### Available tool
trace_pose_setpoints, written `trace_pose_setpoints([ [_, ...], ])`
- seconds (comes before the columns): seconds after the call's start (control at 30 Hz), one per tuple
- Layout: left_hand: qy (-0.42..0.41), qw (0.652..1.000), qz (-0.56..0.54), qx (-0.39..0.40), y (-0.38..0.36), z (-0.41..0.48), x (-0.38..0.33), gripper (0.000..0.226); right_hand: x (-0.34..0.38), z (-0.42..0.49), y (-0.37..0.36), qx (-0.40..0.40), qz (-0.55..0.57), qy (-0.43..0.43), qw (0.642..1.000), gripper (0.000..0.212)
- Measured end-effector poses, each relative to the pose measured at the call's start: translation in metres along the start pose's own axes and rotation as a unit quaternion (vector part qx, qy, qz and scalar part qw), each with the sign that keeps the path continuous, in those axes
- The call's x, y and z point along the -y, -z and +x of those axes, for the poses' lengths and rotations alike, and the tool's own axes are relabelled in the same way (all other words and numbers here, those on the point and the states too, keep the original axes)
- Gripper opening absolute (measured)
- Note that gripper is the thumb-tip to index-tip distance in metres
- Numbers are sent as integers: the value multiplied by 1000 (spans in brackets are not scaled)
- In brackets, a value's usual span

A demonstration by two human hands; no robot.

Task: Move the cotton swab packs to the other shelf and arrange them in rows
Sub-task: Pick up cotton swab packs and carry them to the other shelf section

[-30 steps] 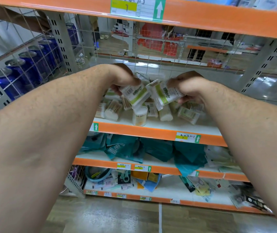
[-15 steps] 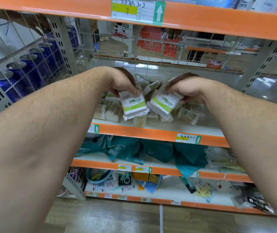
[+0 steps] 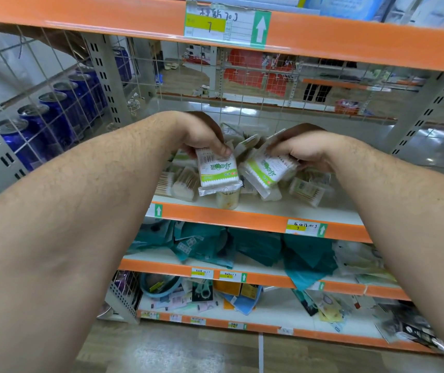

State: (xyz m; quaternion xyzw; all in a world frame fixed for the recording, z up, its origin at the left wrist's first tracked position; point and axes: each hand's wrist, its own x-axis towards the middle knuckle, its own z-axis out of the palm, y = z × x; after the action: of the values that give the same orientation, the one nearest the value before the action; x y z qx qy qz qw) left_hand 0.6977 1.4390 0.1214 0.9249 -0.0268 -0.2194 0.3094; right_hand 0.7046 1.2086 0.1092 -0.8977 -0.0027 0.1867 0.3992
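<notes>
Orange-edged shelf (image 3: 242, 217): crosses the middle of the view, with a heap of swab packs (image 3: 185, 183) lying loose on its white board.
Left hand (image 3: 202, 138): at 11 o'clock from centre, thumb and curled fingertips pinching the top edge of the left pack.
Left pack (image 3: 216, 170): green and white, hanging nearly upright above the heap, barcode uppermost.
Right hand (image 3: 301, 152): at 1 o'clock from centre, fingers curled over the upper end of the right pack.
Right pack (image 3: 268, 170): tilted, its lower end toward 7 o'clock, just beside the left pack; contact between them cannot be told.
Blue cans (image 3: 54, 111): at 10 o'clock, behind wire mesh.
Teal packets (image 3: 255, 246): at 6 o'clock, one shelf down.
</notes>
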Motion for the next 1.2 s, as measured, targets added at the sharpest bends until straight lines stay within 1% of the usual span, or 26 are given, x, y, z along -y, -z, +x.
trace_pose_setpoints([
  [0.03,0,1000,0,1,0,0,0,21,0,0,1,-4,-2,0,1000,35],
  [0.13,-2,1000,-4,-5,0,-1,-2,18,-1,0,4,-1,-25,1,1000,28],
  [0.23,12,1000,-22,-9,0,1,-2,20,-2,-2,4,0,6,1,1000,26],
  [0.27,19,999,-34,-4,-1,1,-1,22,-2,-3,3,0,16,-1,1000,26],
  [0.33,22,997,-69,4,-2,1,2,25,-1,-5,2,3,24,-12,1000,18],
  [0.43,-1,992,-127,-21,-3,0,5,29,1,-8,1,-18,32,-31,999,9],
  [0.5,-8,988,-148,-41,-2,1,7,26,2,-8,1,-27,38,-29,998,8],
  [0.6,-17,985,-149,-83,0,4,11,20,2,-8,0,-16,17,-17,1000,10],
  [0.67,-10,982,-162,-98,0,6,13,19,2,-7,-1,-22,-8,-10,1000,14],
  [0.73,-4,978,-191,-85,-2,6,13,19,2,-8,0,-57,-42,14,997,19],
  [0.77,-4,977,-199,-76,-4,4,12,22,3,-9,-1,-78,-50,30,995,27],
  [0.83,-9,979,-193,-63,-7,2,11,32,4,-12,-3,-89,-53,64,993,46],
  [0.87,-10,982,-182,-58,-8,2,10,35,6,-13,-5,-90,-41,73,992,50],
  [0.93,-4,986,-156,-55,-11,3,8,28,9,-15,-8,-91,0,73,993,45],
  [1.0,4,991,-122,-59,-13,5,5,18,11,-17,-9,-87,13,72,993,37],
  [1.07,-2,995,-76,-70,-14,5,3,15,12,-16,-8,-84,-14,77,993,30],
  [1.13,-9,996,-21,-88,-13,3,2,15,12,-17,-5,-87,-73,63,991,23],
  [1.17,-6,996,-10,-90,-12,3,1,15,12,-16,-3,-91,-95,58,990,26],
  [1.2,4,997,-18,-80,-12,5,2,14,12,-15,-2,-96,-103,59,988,33],
])
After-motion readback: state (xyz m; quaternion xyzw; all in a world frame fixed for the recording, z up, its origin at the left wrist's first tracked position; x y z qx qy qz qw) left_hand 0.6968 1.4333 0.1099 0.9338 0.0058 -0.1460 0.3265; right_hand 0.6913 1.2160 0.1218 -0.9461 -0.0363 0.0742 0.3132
